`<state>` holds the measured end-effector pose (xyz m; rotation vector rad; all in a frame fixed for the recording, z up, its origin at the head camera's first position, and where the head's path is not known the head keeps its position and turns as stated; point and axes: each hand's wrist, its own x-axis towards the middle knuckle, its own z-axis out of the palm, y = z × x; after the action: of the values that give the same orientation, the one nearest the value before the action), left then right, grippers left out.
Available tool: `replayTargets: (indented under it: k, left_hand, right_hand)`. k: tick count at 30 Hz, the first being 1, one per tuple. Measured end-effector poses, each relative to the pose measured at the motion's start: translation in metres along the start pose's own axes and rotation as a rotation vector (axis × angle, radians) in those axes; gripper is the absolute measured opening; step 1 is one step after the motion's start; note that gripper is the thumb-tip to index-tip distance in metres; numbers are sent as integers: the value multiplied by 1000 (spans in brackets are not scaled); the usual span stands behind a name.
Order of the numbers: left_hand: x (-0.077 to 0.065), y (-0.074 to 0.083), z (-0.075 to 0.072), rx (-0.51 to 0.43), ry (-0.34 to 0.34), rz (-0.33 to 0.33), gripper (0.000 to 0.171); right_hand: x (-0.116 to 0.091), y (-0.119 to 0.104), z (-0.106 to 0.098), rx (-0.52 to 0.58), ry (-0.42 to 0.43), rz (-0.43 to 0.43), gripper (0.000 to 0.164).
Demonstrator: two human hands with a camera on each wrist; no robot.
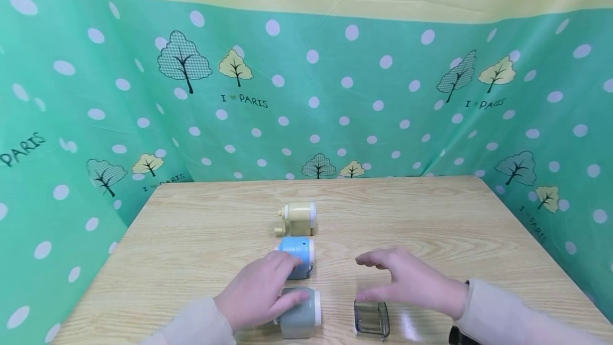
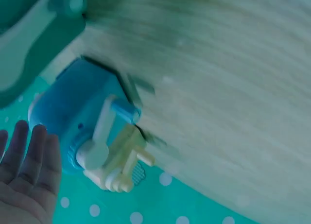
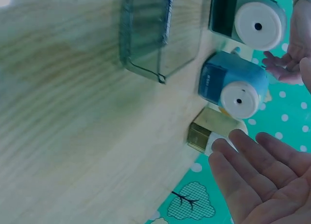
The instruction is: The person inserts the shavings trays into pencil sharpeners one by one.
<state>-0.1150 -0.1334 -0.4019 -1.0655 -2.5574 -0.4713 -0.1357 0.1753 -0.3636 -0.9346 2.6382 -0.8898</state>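
Observation:
Three crank pencil sharpeners stand in a column on the table: a yellow one (image 1: 300,218) at the back, a blue one (image 1: 297,252) in the middle and a grey-green one (image 1: 299,318) nearest. My left hand (image 1: 263,289) is spread over the near two, its fingers overlapping the blue one and its thumb the grey-green one in the head view. In the left wrist view the fingers (image 2: 36,156) are extended beside the blue sharpener (image 2: 80,97). A clear shavings drawer (image 3: 163,37) lies on the table right of the grey-green sharpener. My right hand (image 1: 407,281) hovers by it, holding nothing, fingers relaxed.
The wood-grain table (image 1: 407,212) ends at a green polka-dot cloth (image 1: 335,100) hung along the back and both sides. Crank handles stick out to the left of the sharpeners. A dark band (image 1: 462,337) sits at my right wrist.

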Motion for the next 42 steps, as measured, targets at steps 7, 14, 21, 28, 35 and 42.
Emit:
replayTargets:
  k: [7,14,21,28,35,42]
  left_hand:
    - [-7,9,4,-69,-86,-26,71]
    - [-16,11,10,-63,-79,-13,77]
    - [-18,13,14,-81,-52,4,84]
    - [-19,14,16,-77,-72,-2,91]
    - [-19,15,18,-83,-58,8,93]
    - [-20,16,20,-75,-67,3,93]
  right_hand:
    - [-10,5,11,6,-49,39,78]
    - [-23,12,23,-10,-107,58,82]
    - [-31,21,33,14,-179,120,85]
    - [-35,30,42,91,-203,174,76]
    - [-39,36,48,92,-166,148,75]
    - [-40,37,49,77,-165,138,77]
